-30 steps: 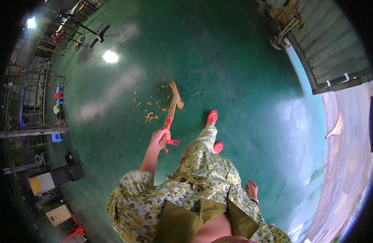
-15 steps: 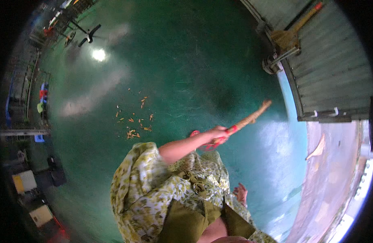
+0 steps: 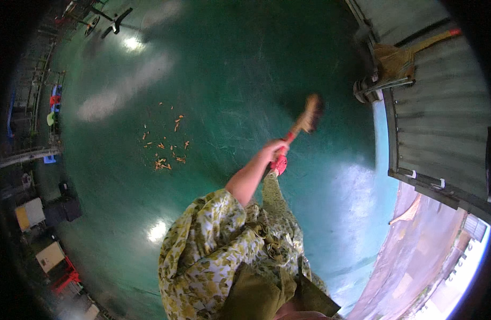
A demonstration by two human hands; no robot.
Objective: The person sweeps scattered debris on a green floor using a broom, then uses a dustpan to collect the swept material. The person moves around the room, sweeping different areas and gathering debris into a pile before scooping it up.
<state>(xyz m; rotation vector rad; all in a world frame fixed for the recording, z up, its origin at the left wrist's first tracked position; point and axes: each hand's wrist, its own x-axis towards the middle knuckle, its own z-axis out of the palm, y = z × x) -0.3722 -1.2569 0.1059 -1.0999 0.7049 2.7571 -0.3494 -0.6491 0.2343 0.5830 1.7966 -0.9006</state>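
Note:
My left hand (image 3: 277, 148) is closed round the red-banded handle of a short broom (image 3: 310, 114). The broom points away from me and to the right, over the green floor. Its tan far end is smeared by motion, so I cannot tell whether it touches the floor. Just under that hand shows a red shoe (image 3: 279, 165) on my foot, below a patterned trouser leg. Small orange-brown scraps (image 3: 162, 164) lie scattered on the floor to the left, well apart from the broom. My right hand is out of sight.
Another straw broom (image 3: 393, 63) leans by the grey corrugated wall (image 3: 442, 112) at the right. A swivel-chair base (image 3: 116, 22) stands far left. Racks and boxes (image 3: 30, 213) line the left side. Paler ground (image 3: 421, 234) begins at the right.
My left hand has swung the broom forward and to the left, and it now points more away from me. My right hand has dropped out of view. The whole view has shifted slightly.

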